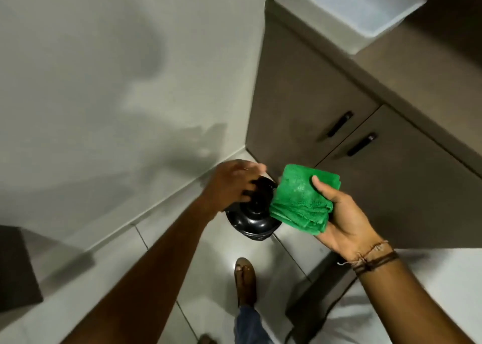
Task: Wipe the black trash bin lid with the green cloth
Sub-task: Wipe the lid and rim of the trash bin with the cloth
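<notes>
Fingers (317, 184) first: the right hand (347, 221) had the green cloth (302, 200) folded into a thick pad, lying across the palm with the thumb pinned over its top edge and the other fingers tucked underneath out of sight. So that hand was closed on the cloth, palm up, pretty clearly keeping it bunched and ready rather than wiping yet. A few thin cord bracelets (370, 259) sat round that wrist

The left hand (232, 184) was reaching out and down over the black trash bin lid (254, 217), fingers curled loosely onto the far-left part of the dome. Looked like it was resting on or gripping the lid to steady it, but the frame was a bit smeared there so I couldn't tell how firm the hold was or if it really closed round anything. My guess is that hand was bracing the bin so it wouldn't skid on the floor (167, 242) once the rubbing started

As for where the lid sat relative to the cloth: it was just left of and below the pad, with the cloth's lower left corner overlapping the lid's right edge in the view. Touching or just hovering above, couldn't say. The shiny knob in the middle of the lid was still uncovered

Further back, the bin was parked in the corner where the pale wall (117, 82) met a brown cabinet (300, 95) with dark handles, and a white tub (349, 9) sat up on the counter (407, 82)
</notes>
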Demonstrator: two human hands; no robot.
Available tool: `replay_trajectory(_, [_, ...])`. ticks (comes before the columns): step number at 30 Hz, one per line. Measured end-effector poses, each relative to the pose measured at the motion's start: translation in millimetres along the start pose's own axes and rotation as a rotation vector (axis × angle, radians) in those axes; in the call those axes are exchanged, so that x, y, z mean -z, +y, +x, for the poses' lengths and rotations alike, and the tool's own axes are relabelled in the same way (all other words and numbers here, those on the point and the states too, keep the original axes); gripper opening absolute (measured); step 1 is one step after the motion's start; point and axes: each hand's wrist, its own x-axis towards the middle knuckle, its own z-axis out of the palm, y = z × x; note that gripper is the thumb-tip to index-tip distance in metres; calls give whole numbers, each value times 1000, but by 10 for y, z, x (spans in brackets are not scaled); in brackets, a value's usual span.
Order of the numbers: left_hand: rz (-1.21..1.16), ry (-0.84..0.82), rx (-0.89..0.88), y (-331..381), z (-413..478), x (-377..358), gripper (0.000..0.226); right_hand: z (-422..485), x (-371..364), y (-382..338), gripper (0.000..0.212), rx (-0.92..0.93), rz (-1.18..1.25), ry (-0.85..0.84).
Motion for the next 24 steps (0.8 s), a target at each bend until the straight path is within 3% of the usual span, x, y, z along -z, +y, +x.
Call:
replay_trajectory(2, [146,244,-11,-544,318,414,14,163,351,129,55,11,9,121])
replay_trajectory(4, [462,317,64,-1185,599,778,46,362,713,229,51,24,18,186])
replay_trajectory(7, [820,122,237,-2122,1120,1173,102,835,1329,410,43,19,-6,291])
replay_trajectory(12, [1230,-66,93,-2962,2073,1364,161,1768,1963,684,44,61,-118,397])
replay_trajectory(20, [1499,-127,-39,-3490,2948,1346,181,2950,2287,730,32,247,-298,307])
replay_trajectory(24, [1529,-89,-59,-3683,3104,1409,183,3369,2363,838,27,493,-579,343])
